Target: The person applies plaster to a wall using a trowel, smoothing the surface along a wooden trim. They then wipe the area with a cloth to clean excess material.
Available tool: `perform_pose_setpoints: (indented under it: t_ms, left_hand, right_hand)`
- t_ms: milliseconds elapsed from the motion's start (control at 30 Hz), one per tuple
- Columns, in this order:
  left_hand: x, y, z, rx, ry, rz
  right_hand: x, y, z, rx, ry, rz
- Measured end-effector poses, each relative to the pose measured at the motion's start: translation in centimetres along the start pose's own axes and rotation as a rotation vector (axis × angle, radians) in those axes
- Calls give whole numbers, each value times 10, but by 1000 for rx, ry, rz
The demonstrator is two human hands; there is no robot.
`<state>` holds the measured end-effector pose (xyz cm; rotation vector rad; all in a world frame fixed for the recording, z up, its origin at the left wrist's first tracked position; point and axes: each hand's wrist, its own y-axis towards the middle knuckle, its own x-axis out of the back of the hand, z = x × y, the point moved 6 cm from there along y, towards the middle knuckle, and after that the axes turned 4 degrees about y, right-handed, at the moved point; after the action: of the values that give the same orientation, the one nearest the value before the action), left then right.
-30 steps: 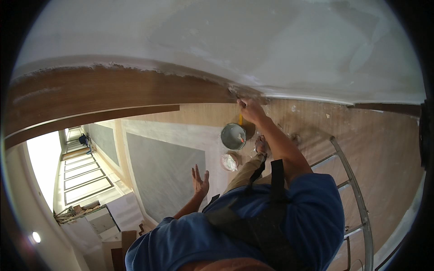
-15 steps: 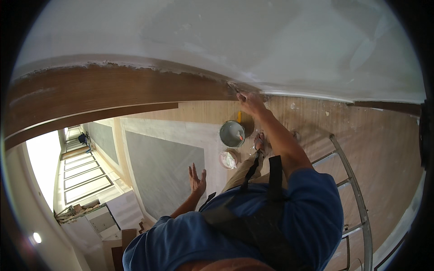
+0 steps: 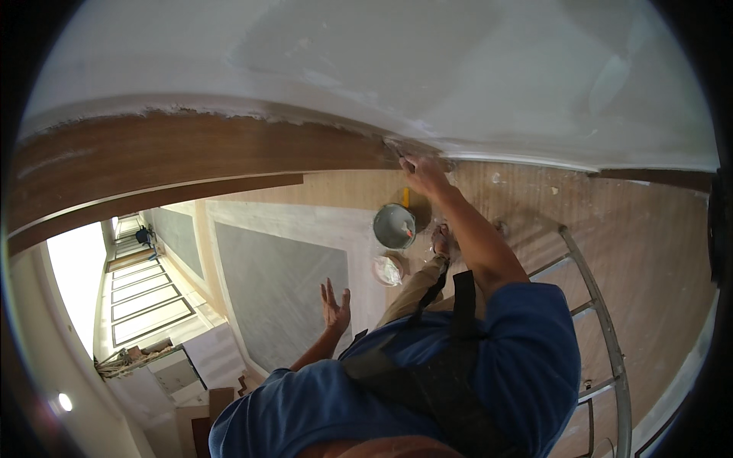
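Slim tool [image 3: 396, 150] (partly hidden) in right hand [image 3: 424, 175], at brown board [image 3: 229, 145].

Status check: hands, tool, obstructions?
Left hand open, empty. Right hand grips thin tool where wood trim meets wall. Bucket on floor, metal ladder at right; neither touches hands.

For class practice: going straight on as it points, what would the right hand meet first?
Beyond the thin tool it seems to grip, the right hand would probably meet the brown board near the wall; depth is unclear.
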<state>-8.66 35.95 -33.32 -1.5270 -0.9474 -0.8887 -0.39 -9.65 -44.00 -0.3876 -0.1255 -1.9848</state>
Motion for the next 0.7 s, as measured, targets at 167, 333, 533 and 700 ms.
perform_pose_setpoints:
  t_ms: [167,333,533,700]
  left_hand:
    - [-2,-3,5,16,3,7]
    - [3,-1,-2,24,-11,13]
    - [-3,-6,7,33,7,26]
    - [4,2,-4,6,4,32]
  right_hand:
    - [0,1,5,-37,56,-2]
    - [-6,0,-9,-82,163,-16]
    - [-2,-2,1,-128,125,87]
    - [-13,-1,-24,26,79,-130]
